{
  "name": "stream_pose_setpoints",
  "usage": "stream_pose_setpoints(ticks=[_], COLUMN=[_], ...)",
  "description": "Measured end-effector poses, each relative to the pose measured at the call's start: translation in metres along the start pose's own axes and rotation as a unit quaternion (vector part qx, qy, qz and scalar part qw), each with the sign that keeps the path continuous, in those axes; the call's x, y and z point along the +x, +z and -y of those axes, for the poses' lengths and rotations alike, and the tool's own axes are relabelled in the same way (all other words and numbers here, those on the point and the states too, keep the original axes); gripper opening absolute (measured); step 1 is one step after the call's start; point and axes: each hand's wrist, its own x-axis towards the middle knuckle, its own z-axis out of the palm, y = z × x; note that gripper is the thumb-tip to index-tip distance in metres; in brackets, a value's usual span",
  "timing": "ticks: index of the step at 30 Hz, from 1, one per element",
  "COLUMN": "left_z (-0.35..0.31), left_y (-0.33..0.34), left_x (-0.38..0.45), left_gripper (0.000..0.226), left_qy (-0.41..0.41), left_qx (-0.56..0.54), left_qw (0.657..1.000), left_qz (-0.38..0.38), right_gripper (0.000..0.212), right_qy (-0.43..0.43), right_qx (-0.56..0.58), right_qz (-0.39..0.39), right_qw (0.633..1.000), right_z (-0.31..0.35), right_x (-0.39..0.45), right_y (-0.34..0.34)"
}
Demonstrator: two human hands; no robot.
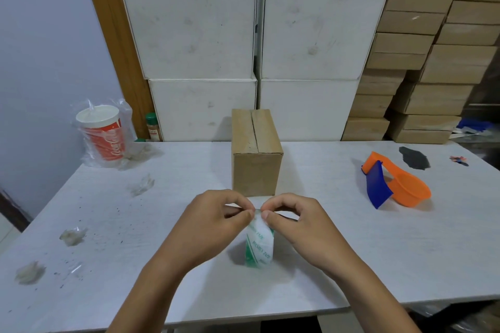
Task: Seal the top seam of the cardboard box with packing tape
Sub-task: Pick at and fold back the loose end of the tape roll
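A small brown cardboard box [256, 154] stands in the middle of the white table [351, 238], its two top flaps closed with a bare seam running away from me. Just in front of it a roll of clear packing tape [259, 247] with green print stands on edge. My left hand [216, 222] and my right hand [295, 220] meet at the top of the roll, thumbs and forefingers pinching the tape there. Whether a loose end is lifted is hidden by my fingertips.
An orange and blue tape dispenser [392, 182] lies at the right. A red cola cup [104, 132] in a plastic bag stands at the back left, beside a spice jar [153, 127]. Crumpled tape scraps [71, 236] lie at the left. White and brown boxes are stacked behind the table.
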Motion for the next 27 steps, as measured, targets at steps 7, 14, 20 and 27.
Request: stream_pose_setpoints(ticks=[7, 14, 20, 27], left_z=[-0.016, -0.018, -0.023, -0.025], left_y=[-0.011, -0.015, -0.017, -0.006], left_x=[0.004, 0.008, 0.009, 0.006], left_gripper=[0.013, 0.012, 0.017, 0.018], left_qy=[-0.022, 0.002, 0.008, 0.021], left_qx=[0.130, 0.165, 0.211, 0.272], left_qw=[0.990, 0.983, 0.969, 0.951], left_qz=[0.048, 0.083, 0.130, 0.147], right_gripper=[0.008, 0.009, 0.011, 0.013], right_qy=[-0.001, 0.004, 0.004, 0.001], right_qx=[-0.003, 0.004, 0.014, 0.016], right_qz=[-0.012, -0.012, -0.016, -0.021], right_qw=[1.000, 1.000, 1.000, 1.000], right_z=[-0.001, 0.000, 0.000, -0.002], right_x=[0.000, -0.002, -0.005, -0.007], right_y=[0.002, 0.003, 0.005, 0.008])
